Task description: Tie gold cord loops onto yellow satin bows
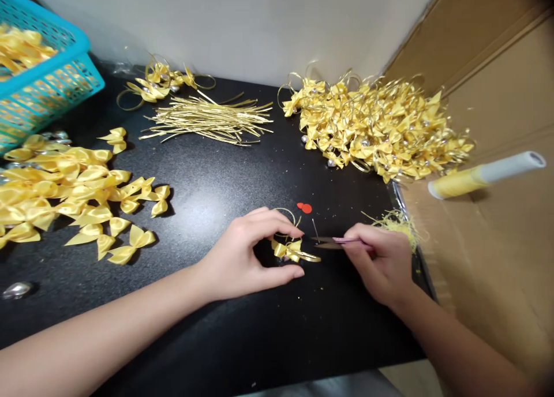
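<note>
My left hand (242,253) curves around a yellow ribbon bow (286,249) with gold cord looped at it. Thumb and index finger are apart, one on either side of the bow, and its other fingers are partly hidden. In my right hand (383,261) is a small pair of scissors (333,243) with a purple handle, the blades pointing left towards the bow. A thin needle (315,229) shows right by the blades. Two red discs (306,208) lie just beyond on the black table (208,339).
Loose yellow bows (86,183) spread at left below a turquoise basket (64,65). Gold cords (212,120) lie at the back, beside a heap of corded bows (372,126). At right are thread scraps (398,221), a thread spool (485,175) and cardboard (497,258).
</note>
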